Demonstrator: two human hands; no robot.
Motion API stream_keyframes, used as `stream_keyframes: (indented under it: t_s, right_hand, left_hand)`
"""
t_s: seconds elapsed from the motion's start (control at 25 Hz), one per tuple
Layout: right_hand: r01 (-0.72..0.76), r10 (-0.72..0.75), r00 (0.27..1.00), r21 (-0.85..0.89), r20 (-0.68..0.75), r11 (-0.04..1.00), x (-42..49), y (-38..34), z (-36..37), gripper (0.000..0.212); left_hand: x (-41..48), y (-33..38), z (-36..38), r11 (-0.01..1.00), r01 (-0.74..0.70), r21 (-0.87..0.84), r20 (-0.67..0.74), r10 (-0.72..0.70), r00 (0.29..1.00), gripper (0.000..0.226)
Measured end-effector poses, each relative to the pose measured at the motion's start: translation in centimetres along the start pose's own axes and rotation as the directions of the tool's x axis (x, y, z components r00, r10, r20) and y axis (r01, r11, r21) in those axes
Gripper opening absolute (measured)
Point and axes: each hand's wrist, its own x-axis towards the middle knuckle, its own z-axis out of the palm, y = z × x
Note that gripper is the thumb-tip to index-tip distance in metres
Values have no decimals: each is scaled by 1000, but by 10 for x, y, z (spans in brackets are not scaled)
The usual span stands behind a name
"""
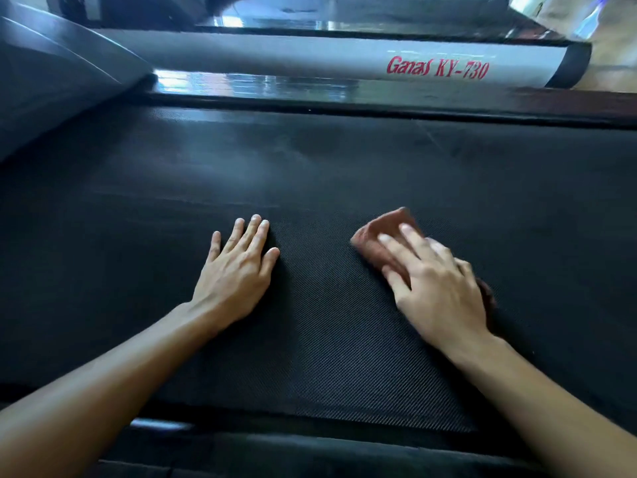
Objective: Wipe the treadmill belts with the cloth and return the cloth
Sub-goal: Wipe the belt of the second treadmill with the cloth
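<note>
The left hand (pixel 238 267) lies flat and spread on the treadmill belt (pixel 310 160), holding nothing. To its right the right hand (pixel 437 288) presses, open and flat, on the brown cloth (pixel 374 236), which lies under it and seems to stretch along the hand's own line. Nothing blocks the belt; the grey side rail (pixel 310 60) lies beyond

A pale tan floor (pixel 615 60) shows at the upper right corner, brightly lit and glossy.
</note>
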Motion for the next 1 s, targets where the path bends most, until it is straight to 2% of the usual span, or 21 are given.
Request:
stream_keyframes:
  t_s: [0.04, 0.08, 0.16, 0.2, 0.24, 0.28, 0.32, 0.4, 0.44, 0.48, 0.52, 0.6, 0.64, 0.68, 0.72, 0.76, 0.8, 0.84, 0.88, 0.92, 1.0]
  right_hand:
    - [-87, 86, 996, -18, -24, 996, 5, -12, 4, 48]
    - [-51, 48, 996, -36, -76, 998, 2, -23, 9, 48]
    - [335, -335, 940, -16, -69, 942, -25, -42, 13, 48]
    - [527, -527, 850, 22, -17, 849, -33, -39, 12, 47]
    - [647, -648, 761, 45, 25, 761, -26, -29, 9, 47]
    - [675, -675, 735, 24, 59, 737, -11, -19, 8, 48]
    - [592, -591, 804, -5, 62, 806, 10, -12, 9, 49]
    - [160, -159, 986, -8, 40, 987, 50, -11, 15, 51]
    - [21, -21, 999, -23, 39, 1000, 59, -19, 21, 51]
    - [37, -37, 999, -21, 13, 999, 60, -30, 26, 51]
    - [197, -198, 980, -12, -31, 980, 54, -40, 28, 50]
    - [594, -594, 804, 47, -3, 803, 50, -36, 28, 48]
    - [669, -673, 740, 81, 23, 739, 64, -24, 25, 48]
    - [646, -650, 757, 81, 59, 759, 83, -14, 25, 49]
    - [522, -525, 848, 63, 77, 851, 105, -7, 26, 48]
    - [284, -287, 956, 40, 66, 958, 127, -3, 28, 48]
    - [12, -14, 998, 36, 56, 999, 144, -7, 33, 48]
    - [-166, 165, 985, 31, 42, 986, 155, -19, 39, 49]
    - [-205, 204, 979, 21, 26, 979, 162, -34, 45, 50]
    - [-105, 105, 994, 4, 3, 994, 163, -49, 49, 50]
    - [293, -293, 956, 22, 1, 956, 163, -60, 53, 48]
  left_hand:
    - [3, -1, 0, 1000, -5, 0, 4, 5, 1000, 59]
    - [7, -1, -1, 1000, -12, -1, 7, 12, 1000, 59]
    - [18, -4, -2, 1000, -30, -5, 1, 30, 1000, 58]
    - [24, -7, -3, 999, -35, -5, -3, 35, 999, 57]
    - [29, -10, -3, 999, -34, -5, -3, 34, 999, 57]
    - [34, -14, -4, 1000, -19, -7, 1, 19, 1000, 56]
    - [40, -17, -5, 1000, 5, -7, 2, -5, 1000, 56]
    - [52, -22, -6, 999, 55, 3, 9, -55, 998, 57]
    - [59, -23, -6, 998, 70, 8, 12, -70, 997, 57]
    - [64, -22, -6, 997, 75, 12, 13, -76, 997, 57]
    - [69, -21, -5, 997, 73, 16, 8, -73, 997, 57]
    - [76, -25, -3, 999, 43, 27, -7, -43, 999, 58]
    - [80, -28, -3, 999, 16, 34, -2, -16, 1000, 59]
    - [84, -31, -5, 999, -12, 40, 12, 11, 1000, 59]
    - [89, -33, -6, 999, -31, 40, 25, 30, 999, 59]
    - [93, -35, -7, 999, -40, 35, 32, 39, 999, 59]
    - [97, -36, -8, 999, -41, 29, 30, 40, 999, 58]
    - [100, -37, -7, 999, -38, 23, 20, 38, 999, 57]
    - [101, -38, -6, 1000, -27, 10, -1, 27, 1000, 57]
    - [100, -37, -4, 1000, 0, -7, -28, 0, 1000, 57]
    - [100, -40, 1, 995, 86, -42, -102, -89, 991, 59]
